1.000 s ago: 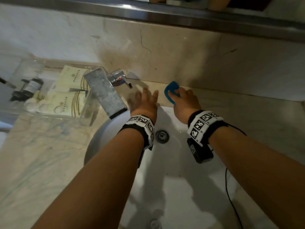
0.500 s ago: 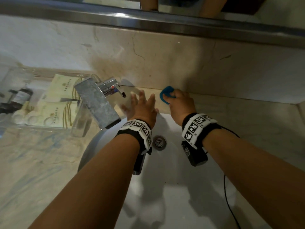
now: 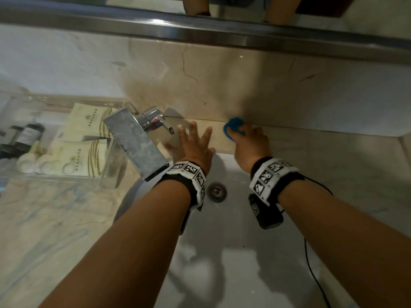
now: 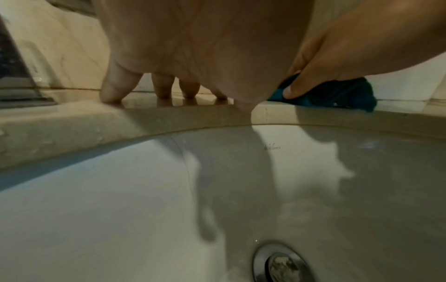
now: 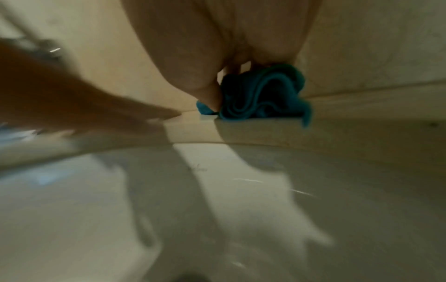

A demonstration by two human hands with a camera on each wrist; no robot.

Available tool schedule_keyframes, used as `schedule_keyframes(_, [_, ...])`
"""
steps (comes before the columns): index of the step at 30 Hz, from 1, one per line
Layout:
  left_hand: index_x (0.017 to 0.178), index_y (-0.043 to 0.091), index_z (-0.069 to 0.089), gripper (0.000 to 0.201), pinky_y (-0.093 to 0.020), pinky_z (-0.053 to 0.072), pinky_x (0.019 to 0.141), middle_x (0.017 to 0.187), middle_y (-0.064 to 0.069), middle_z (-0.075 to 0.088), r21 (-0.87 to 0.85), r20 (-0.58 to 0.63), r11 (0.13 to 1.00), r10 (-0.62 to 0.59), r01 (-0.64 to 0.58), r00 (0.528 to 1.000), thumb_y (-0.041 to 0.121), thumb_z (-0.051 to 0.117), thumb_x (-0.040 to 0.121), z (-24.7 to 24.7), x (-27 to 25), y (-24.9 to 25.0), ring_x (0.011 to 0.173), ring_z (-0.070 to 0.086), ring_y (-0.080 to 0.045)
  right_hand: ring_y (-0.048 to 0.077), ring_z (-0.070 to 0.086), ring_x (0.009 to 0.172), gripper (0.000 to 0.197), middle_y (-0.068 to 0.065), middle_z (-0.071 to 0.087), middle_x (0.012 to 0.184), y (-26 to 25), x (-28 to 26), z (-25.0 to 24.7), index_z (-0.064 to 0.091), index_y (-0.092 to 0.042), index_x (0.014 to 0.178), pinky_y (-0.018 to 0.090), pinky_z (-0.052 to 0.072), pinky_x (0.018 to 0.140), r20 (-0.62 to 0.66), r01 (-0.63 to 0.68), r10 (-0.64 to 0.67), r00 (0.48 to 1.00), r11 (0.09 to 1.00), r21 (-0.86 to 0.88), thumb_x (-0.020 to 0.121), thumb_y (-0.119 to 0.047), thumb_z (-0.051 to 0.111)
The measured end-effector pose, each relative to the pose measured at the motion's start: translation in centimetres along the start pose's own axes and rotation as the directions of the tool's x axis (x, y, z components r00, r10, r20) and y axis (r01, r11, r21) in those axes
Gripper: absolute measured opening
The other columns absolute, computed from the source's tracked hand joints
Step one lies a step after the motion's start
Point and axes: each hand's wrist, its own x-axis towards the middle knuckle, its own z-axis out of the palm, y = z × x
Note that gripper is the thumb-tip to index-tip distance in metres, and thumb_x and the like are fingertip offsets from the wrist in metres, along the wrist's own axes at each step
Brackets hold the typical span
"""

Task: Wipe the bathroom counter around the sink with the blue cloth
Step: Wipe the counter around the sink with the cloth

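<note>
Behind the sink: I have the blue cloth [image 3: 233, 127] bunched on the narrow strip of counter [image 3: 311, 147] at the far wall, just right of the tap [image 3: 135, 141].
Right hand: my right hand [image 3: 250, 144] is curled over the cloth, thumb pinching it – bunched small, I judge, to fit that strip.
Left hand: my left hand [image 3: 193, 145] lies flat with fingers spread, tips on the counter between tap and cloth – likely a brace while I lean over the sink [image 3: 233, 241].
Writing: the packets [image 3: 82, 134] in the clear tray [image 3: 55, 175] at left carry a gold emblem, too small to read; a faint mark on the sink wall is also illegible.
</note>
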Motion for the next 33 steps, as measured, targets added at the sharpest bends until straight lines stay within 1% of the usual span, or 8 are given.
schedule_keyframes(4, [0.146,0.044,-0.013,0.06,-0.072,0.008,0.106,0.157,0.002,-0.02,-0.028,0.006,1.0,-0.002,0.002,1.0,0.052,0.023,0.098,-0.1,0.3,-0.1,0.144,-0.017,-0.031,0.03,0.03,0.127,0.058,0.0,0.026,0.15,0.0,-1.1,0.3,0.027,-0.034,0.145,0.036,0.03,0.105,0.028,0.111,-0.111,0.993,0.994,-0.002,0.093,-0.011,0.041])
schedule_keyframes(8, [0.146,0.043,-0.012,0.06,-0.073,0.008,0.104,0.157,0.001,-0.019,-0.04,0.005,0.999,0.0,0.0,1.0,0.051,0.024,0.098,0.0,0.4,0.0,0.144,-0.017,-0.032,0.036,0.039,0.117,0.057,0.006,0.031,0.147,3.4,-1.0,-0.3,0.032,-0.032,0.143,0.039,0.039,0.093,0.002,-0.032,0.032,0.999,0.999,-0.03,0.092,-0.007,0.04])
schedule_keyframes(12, [0.146,0.042,-0.014,0.06,-0.073,0.006,0.105,0.157,0.0,-0.021,-0.026,0.004,1.0,-0.007,0.007,1.0,0.05,0.023,0.099,0.0,0.1,0.1,0.144,-0.018,-0.033,0.037,0.037,0.116,0.062,0.008,0.028,0.147,2.8,-1.2,-0.1,0.028,-0.03,0.144,0.041,0.038,0.089,0.026,-0.12,0.122,0.992,0.991,-0.062,0.088,-0.005,0.041])
schedule_keyframes(19, [0.147,0.042,-0.008,0.06,-0.073,-0.002,0.105,0.157,0.0,-0.02,-0.082,0.021,0.996,-0.032,0.034,0.999,0.044,0.027,0.099,-0.5,-0.3,0.7,0.143,-0.02,-0.032,0.033,0.032,0.122,0.059,0.002,0.025,0.149,1.8,-1.2,-0.2,0.029,-0.033,0.144,0.038,0.036,0.1,0.075,0.025,-0.026,0.997,0.999,0.026,0.093,-0.006,0.041])
schedule_keyframes(22, [0.15,0.036,-0.006,0.06,-0.068,-0.007,0.108,0.157,-0.005,-0.023,-0.103,0.038,0.993,-0.052,0.055,0.998,0.04,0.028,0.1,-1.0,-0.7,1.4,0.142,-0.022,-0.034,0.034,0.034,0.122,0.052,0.004,0.028,0.147,3.9,-0.9,-0.6,0.031,-0.031,0.143,0.041,0.038,0.102,0.095,-0.034,0.031,0.995,0.999,0.026,0.095,-0.014,0.04])
schedule_keyframes(26, [0.15,0.033,-0.006,0.062,-0.062,-0.006,0.11,0.157,-0.004,-0.02,-0.083,-0.013,0.993,0.081,-0.082,0.997,0.047,0.027,0.099,-1.4,-0.7,3.0,0.144,-0.016,-0.031,0.037,0.039,0.119,0.048,0.006,0.028,0.148,6.3,-1.2,-0.2,0.029,-0.031,0.143,0.044,0.041,0.098,0.037,-0.147,0.147,0.988,0.989,-0.016,0.095,-0.024,0.035])
schedule_keyframes(29, [0.148,0.038,-0.01,0.061,-0.067,-0.006,0.107,0.157,0.0,-0.023,-0.075,0.02,0.99,0.12,-0.118,0.993,0.049,0.024,0.099,-0.8,0.0,2.9,0.144,-0.019,-0.029,0.037,0.036,0.123,0.047,0.008,0.027,0.149,6.8,-1.0,-0.1,0.026,-0.03,0.144,0.041,0.036,0.099,0.056,-0.13,0.132,0.99,0.991,-0.033,0.098,-0.031,0.031])
schedule_keyframes(33, [0.147,0.039,-0.014,0.061,-0.07,-0.001,0.107,0.156,0.0,-0.024,0.002,0.002,0.991,0.136,-0.136,0.991,0.052,0.02,0.098,-0.2,0.1,2.4,0.144,-0.018,-0.029,0.037,0.038,0.121,0.048,0.01,0.032,0.145,5.0,-0.5,-0.3,0.03,-0.028,0.143,0.041,0.037,0.098,0.06,-0.06,0.063,0.996,0.997,-0.043,0.095,-0.021,0.032])
